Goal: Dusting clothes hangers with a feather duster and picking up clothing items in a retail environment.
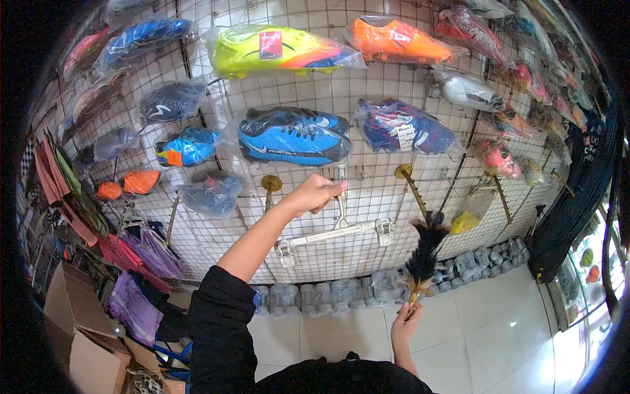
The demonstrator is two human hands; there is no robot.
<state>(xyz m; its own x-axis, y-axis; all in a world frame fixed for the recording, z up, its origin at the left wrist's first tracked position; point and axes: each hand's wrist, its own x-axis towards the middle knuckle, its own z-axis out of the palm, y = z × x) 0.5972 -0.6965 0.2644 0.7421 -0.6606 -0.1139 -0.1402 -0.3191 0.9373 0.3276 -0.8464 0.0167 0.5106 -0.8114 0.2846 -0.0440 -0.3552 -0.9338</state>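
Note:
My left hand point(313, 196) grips the upper stem of a white clip hanger point(339, 230), just under a blue and black football shoe point(295, 140) in a clear plastic bag. No garment hangs from the hanger's two end clips, and its bar tilts slightly. Lower right, my right hand point(407, 322) holds a feather duster point(424, 251) by its handle, with the dark feathers pointing up. Behind both hands stands a wire grid wall panel point(315, 189). Whether the hanger's hook touches the grid is hard to tell.
Bagged shoes, such as a yellow one point(275, 51) and an orange one point(398, 39), line the grid. Brass-coloured display arms point(412, 189) jut out. Wrapped grey dumbbells point(344, 294) row the floor's edge. Open cardboard boxes point(96, 362) and hanging clothes point(135, 308) stand left.

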